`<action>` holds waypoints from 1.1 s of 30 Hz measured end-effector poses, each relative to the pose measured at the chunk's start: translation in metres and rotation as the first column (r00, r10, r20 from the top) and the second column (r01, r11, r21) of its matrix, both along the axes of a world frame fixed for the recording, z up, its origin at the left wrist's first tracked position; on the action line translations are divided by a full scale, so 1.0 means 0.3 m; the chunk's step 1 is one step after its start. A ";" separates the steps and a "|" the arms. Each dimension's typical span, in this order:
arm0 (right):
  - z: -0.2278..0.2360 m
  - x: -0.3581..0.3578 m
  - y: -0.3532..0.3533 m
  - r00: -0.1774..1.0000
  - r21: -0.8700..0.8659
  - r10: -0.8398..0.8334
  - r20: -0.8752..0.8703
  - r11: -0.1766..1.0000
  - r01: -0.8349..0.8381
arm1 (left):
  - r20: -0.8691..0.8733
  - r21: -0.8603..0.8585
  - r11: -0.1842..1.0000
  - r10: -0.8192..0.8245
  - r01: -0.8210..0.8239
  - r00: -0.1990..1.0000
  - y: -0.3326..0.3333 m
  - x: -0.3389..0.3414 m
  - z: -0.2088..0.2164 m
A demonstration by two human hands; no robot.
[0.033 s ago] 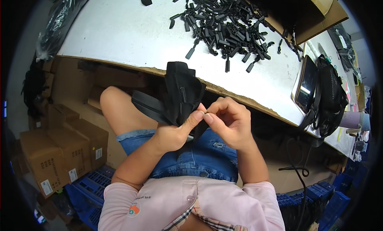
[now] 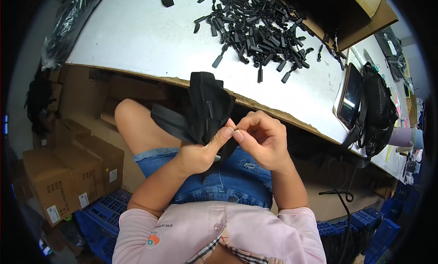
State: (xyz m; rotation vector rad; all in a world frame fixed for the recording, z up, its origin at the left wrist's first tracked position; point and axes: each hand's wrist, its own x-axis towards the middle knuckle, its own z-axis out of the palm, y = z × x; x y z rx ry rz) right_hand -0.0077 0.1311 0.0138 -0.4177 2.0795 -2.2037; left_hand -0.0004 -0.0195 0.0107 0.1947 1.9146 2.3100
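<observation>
gripping black fabric [image 2: 200, 97], left hand [image 2: 198, 154] hardly shifted

Blk zippered fabric pc [image 2: 203, 102] shifted v. slightly: top end a touch lower, approx. same tilt lost to blur, upper zip line now harder to see.

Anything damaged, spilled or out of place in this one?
Yes: the table's front edge looks chipped and ragged, with brown material showing. The small black pulls lie loosely heaped, a few apart, though that may be normal. The black fabric in the left hand shows no clear damage.
</observation>
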 end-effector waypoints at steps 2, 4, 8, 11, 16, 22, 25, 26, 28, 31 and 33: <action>0.001 0.010 -0.003 0.990 0.038 0.123 0.061 0.991 -0.126 | -0.061 -0.021 0.997 0.069 -0.071 0.996 0.010 0.006 0.009; -0.024 0.022 0.007 0.946 0.240 0.317 0.072 0.915 -0.325 | 0.120 0.061 0.994 0.087 -0.095 0.989 -0.013 -0.019 0.024; -0.009 0.020 -0.036 0.897 0.387 -0.060 -0.439 0.888 0.249 | 0.235 0.132 0.990 -0.078 0.048 0.969 -0.039 -0.055 -0.013; 0.025 -0.016 -0.048 0.746 0.397 -0.089 -0.660 0.801 0.447 | 0.256 0.115 0.989 -0.125 0.098 0.959 -0.037 -0.033 -0.019; -0.003 -0.030 -0.047 0.729 0.332 -0.115 -0.675 0.835 0.439 | 0.360 0.287 0.937 -0.296 0.197 0.885 -0.049 -0.035 0.002; 0.010 0.020 -0.037 0.958 -0.274 0.015 0.287 0.959 0.067 | 0.237 0.329 0.944 -0.122 0.039 0.964 -0.034 -0.024 -0.024; 0.020 0.023 -0.045 0.986 -0.088 -0.074 0.147 0.992 0.088 | 0.253 0.333 0.942 -0.119 0.028 0.960 -0.026 -0.021 -0.020; 0.019 0.025 -0.053 0.992 -0.027 -0.107 0.068 0.994 0.109 | 0.285 0.323 0.947 -0.088 -0.009 0.954 -0.020 -0.015 -0.013; 0.022 0.020 -0.058 0.994 -0.013 -0.109 0.032 0.994 0.109 | 0.192 0.220 0.974 0.013 -0.056 0.981 -0.006 -0.005 -0.002; 0.018 0.012 -0.049 0.968 -0.138 -0.028 0.250 0.988 0.064 | -0.134 -0.032 0.995 0.091 -0.096 0.987 -0.009 0.001 -0.010; 0.012 -0.005 -0.034 0.859 -0.289 0.114 0.498 0.956 0.041 | -0.495 -0.264 0.953 0.000 -0.150 0.869 -0.032 -0.018 -0.035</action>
